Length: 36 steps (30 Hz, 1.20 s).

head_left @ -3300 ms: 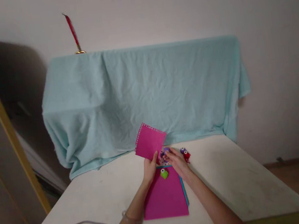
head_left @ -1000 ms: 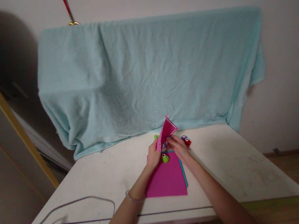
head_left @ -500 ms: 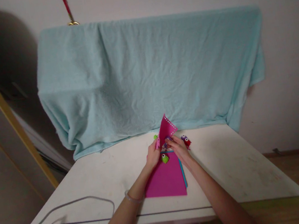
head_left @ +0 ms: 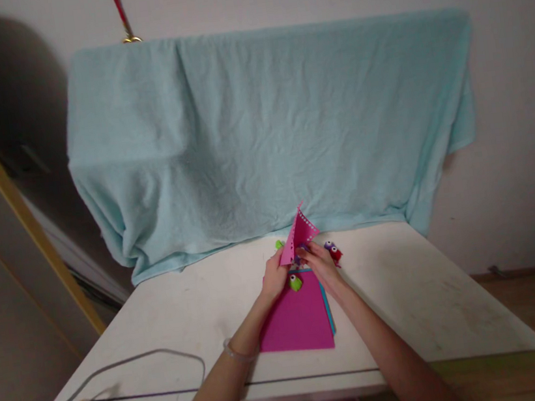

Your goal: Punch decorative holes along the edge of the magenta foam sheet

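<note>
A pink sheet with a row of holes along its edge (head_left: 295, 239) stands folded into a peaked shape above the table. At its lower left corner my left hand (head_left: 274, 277) is closed on it. My right hand (head_left: 321, 264) pinches a small purple piece (head_left: 303, 248) against the sheet's inner side; the fingers partly hide it. Just below the hands, a small green figure with big round eyes (head_left: 295, 282) lies on a flat magenta sheet (head_left: 296, 321). A blue sheet (head_left: 329, 311) shows along the magenta one's right edge.
Right of my right hand sit a purple figure (head_left: 329, 245) and a red figure (head_left: 336, 254). Another green piece (head_left: 279, 244) is behind my left hand. A light blue cloth (head_left: 288, 132) hangs at the white table's back (head_left: 409, 300). A grey cable (head_left: 135, 357) crosses the front left.
The pink sheet has tilted and its fold has opened wider, with its top tip shifted slightly right. Both hands stay in nearly the same place.
</note>
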Motion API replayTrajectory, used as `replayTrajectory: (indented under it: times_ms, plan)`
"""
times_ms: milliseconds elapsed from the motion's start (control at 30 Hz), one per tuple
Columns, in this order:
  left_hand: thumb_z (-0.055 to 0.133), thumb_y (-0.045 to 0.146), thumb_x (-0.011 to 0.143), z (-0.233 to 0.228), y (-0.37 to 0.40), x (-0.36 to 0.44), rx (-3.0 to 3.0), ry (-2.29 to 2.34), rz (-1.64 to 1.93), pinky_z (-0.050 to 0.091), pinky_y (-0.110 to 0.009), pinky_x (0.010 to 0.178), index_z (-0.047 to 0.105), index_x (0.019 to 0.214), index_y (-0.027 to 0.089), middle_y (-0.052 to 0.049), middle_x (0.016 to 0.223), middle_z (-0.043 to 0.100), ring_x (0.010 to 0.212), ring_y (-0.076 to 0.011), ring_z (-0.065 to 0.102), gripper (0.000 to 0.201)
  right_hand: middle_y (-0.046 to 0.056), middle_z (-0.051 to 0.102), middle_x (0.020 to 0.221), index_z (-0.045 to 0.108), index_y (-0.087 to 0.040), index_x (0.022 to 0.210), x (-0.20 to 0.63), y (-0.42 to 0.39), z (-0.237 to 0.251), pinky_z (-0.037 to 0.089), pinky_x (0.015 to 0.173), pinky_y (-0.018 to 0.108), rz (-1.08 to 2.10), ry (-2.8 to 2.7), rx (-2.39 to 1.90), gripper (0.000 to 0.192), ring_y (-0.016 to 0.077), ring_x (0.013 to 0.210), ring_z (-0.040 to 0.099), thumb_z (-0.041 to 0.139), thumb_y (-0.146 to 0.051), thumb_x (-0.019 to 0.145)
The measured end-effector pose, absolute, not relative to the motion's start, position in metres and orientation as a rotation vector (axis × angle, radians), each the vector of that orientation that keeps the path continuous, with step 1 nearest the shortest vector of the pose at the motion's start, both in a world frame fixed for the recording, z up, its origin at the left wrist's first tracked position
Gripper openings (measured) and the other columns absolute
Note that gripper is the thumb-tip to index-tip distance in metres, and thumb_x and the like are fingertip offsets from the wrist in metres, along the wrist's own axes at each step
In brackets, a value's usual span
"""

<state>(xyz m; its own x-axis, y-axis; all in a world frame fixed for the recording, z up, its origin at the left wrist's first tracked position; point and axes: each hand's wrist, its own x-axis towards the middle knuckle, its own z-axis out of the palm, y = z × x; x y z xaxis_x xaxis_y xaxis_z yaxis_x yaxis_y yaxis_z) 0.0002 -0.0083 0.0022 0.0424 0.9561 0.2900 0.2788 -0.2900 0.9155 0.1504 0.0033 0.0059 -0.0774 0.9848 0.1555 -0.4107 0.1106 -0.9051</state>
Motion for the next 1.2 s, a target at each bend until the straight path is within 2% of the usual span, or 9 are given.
replayTrajectory:
  times_ms: [200, 400, 767, 1200]
  plan:
    - [0.047, 0.017, 0.079, -0.0004, -0.0061, -0.0017, 1.741, 1.250, 1.273, 0.048, -0.031, 0.084, 0.070, 0.106, 0.018, -0.006, 0.095, 0.073, 0.089, -0.0218, 0.064, 0.036, 0.001, 0.073, 0.090, 0.073, -0.022, 0.098, 0.1515, 0.0032, 0.0058, 0.044, 0.065, 0.026, 1.357, -1.044, -0.754, 0.037, 0.0150, 0.071, 0.059, 0.085, -0.039, 0.067]
    - [0.048, 0.024, 0.084, 0.0039, -0.0088, -0.0013, 1.747, 1.252, 1.271, 0.048, -0.032, 0.089, 0.070, 0.104, 0.018, -0.006, 0.095, 0.074, 0.089, -0.0223, 0.065, 0.031, 0.001, 0.071, 0.082, 0.072, -0.022, 0.090, 0.1516, 0.0034, 0.0066, 0.044, 0.061, 0.027, 1.362, -1.038, -0.763, 0.035, 0.0161, 0.068, 0.058, 0.086, -0.042, 0.065]
    - [0.048, 0.031, 0.089, -0.0013, -0.0070, -0.0009, 1.761, 1.274, 1.242, 0.048, -0.033, 0.090, 0.069, 0.109, 0.019, -0.007, 0.099, 0.073, 0.094, -0.0236, 0.065, 0.032, 0.000, 0.072, 0.082, 0.073, -0.022, 0.094, 0.1515, 0.0023, 0.0071, 0.039, 0.055, 0.027, 1.371, -1.054, -0.748, 0.036, 0.0150, 0.063, 0.056, 0.084, -0.043, 0.067]
    - [0.046, 0.027, 0.090, -0.0023, -0.0066, -0.0032, 1.836, 1.256, 1.256, 0.048, -0.031, 0.087, 0.069, 0.112, 0.019, -0.006, 0.098, 0.074, 0.089, -0.0218, 0.066, 0.033, 0.001, 0.071, 0.081, 0.072, -0.022, 0.092, 0.1527, 0.0047, 0.0073, 0.040, 0.053, 0.027, 1.371, -1.037, -0.733, 0.037, 0.0149, 0.062, 0.057, 0.085, -0.045, 0.066]
